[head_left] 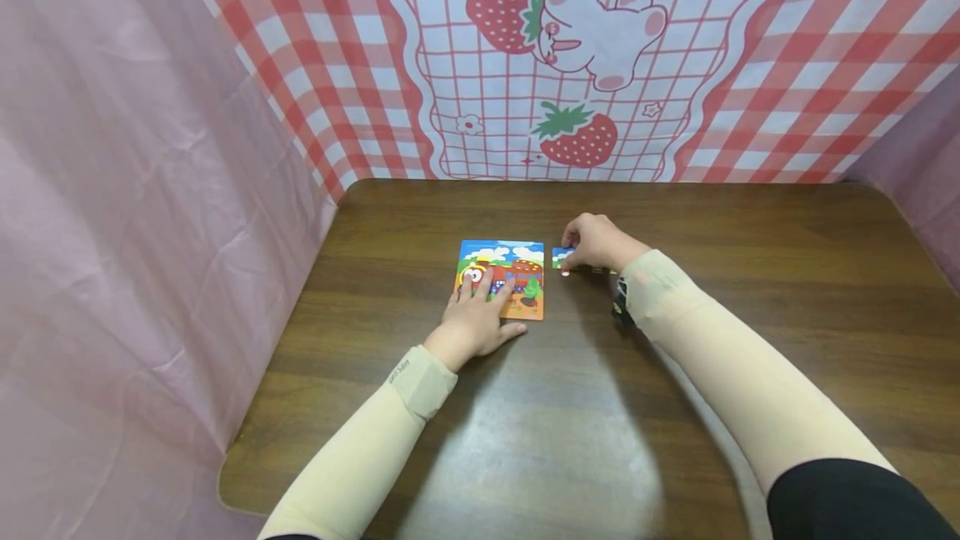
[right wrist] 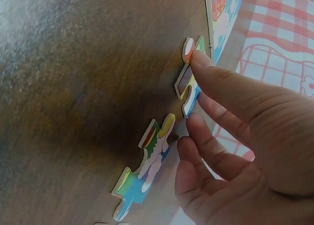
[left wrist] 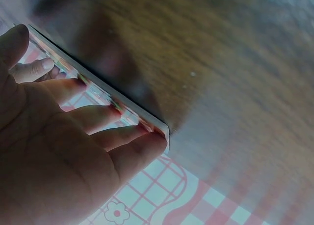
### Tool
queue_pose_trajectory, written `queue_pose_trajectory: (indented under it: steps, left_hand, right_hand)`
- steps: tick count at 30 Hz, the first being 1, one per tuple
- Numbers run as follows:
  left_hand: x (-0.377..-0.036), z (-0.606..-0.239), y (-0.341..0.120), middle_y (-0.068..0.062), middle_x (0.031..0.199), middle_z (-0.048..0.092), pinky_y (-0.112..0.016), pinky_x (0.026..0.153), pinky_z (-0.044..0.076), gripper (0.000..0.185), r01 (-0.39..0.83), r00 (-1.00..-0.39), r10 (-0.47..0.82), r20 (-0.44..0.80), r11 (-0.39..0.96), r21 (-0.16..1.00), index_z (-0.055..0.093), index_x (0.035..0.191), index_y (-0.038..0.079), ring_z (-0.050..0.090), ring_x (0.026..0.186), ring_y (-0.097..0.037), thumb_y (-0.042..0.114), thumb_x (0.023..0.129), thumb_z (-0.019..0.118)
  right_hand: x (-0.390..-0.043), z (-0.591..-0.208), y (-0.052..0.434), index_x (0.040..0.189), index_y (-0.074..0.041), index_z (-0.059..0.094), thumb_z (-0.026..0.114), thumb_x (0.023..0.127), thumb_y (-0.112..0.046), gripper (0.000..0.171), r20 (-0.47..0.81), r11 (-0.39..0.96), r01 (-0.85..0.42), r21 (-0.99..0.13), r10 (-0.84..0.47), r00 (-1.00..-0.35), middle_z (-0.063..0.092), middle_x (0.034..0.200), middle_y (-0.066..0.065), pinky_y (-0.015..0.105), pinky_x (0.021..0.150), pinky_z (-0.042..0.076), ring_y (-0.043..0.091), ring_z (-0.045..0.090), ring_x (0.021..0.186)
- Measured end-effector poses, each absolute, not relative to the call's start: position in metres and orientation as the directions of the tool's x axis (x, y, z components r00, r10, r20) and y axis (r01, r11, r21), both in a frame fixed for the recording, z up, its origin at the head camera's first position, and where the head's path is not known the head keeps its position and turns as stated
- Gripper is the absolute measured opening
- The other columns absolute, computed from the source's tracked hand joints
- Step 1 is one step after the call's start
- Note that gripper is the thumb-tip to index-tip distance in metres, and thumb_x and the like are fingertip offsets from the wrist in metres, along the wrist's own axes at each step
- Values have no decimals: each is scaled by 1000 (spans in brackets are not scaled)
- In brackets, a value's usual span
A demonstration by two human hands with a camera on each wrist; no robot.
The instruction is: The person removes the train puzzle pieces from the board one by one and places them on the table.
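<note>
Holds the puzzle board (head_left: pixel 502 255) flat near the middle of the worktop (head_left: pixel 570 423) with the left hand (head_left: pixel 476 319): fingers straight and spread across the picture, grip released, only pressing. Pinches a loose puzzle piece (head_left: pixel 562 257) with the right hand (head_left: pixel 596 242), just beside the board's right edge, grip closed on the piece between fingertips and thumb while it lies on the wood. Leaves a second piece (right wrist: pixel 144 171) lying free near those fingers.

Probably best to keep the left palm bearing down so the board cannot slide. Slide the pinched piece rather than lift it, keep it flat, and turn it until tab and picture agree with the board's edge. Move fingertips off the tab before pressing it home. Watch the spare piece, since a sweeping wrist could knock it.

Works on dark, glossy wood with a bright glare patch in front. Sits inside a draped booth: a red-checked strawberry-and-rabbit cloth (head_left: pixel 540 57) behind, a pink sheet (head_left: pixel 127 190) on the left.
</note>
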State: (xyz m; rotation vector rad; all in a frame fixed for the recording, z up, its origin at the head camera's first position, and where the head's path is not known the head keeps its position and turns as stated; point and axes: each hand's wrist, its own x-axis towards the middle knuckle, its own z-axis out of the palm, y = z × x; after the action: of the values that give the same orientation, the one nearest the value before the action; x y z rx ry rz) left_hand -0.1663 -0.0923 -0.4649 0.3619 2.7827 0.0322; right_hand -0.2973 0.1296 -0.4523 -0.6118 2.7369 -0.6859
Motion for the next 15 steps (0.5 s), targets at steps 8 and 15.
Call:
queue_pose_trajectory:
  steps: [8, 15]
  left_hand:
    - [-166, -467, -92, -9, 150, 0, -51, 102, 14, 78, 242, -910, 246, -333, 969, 54, 4, 145, 34, 4, 131, -42, 71, 82, 31]
    - [-167, -468, -92, -9, 150, 0, -53, 102, 13, 78, 242, -909, 249, -335, 968, 62, 4, 145, 34, 4, 131, -42, 72, 81, 27]
  right_hand:
    - [-296, -451, 131, 88, -3, 67, 84, 61, -24, 37, -159, 806, -313, -502, -442, -883, 59, 77, 6, 36, 69, 42, 23, 51, 74]
    - [-295, -450, 129, 88, -5, 67, 78, 70, -25, 29, -155, 807, -299, -509, -428, -890, 61, 81, 5, 37, 71, 43, 22, 53, 78]
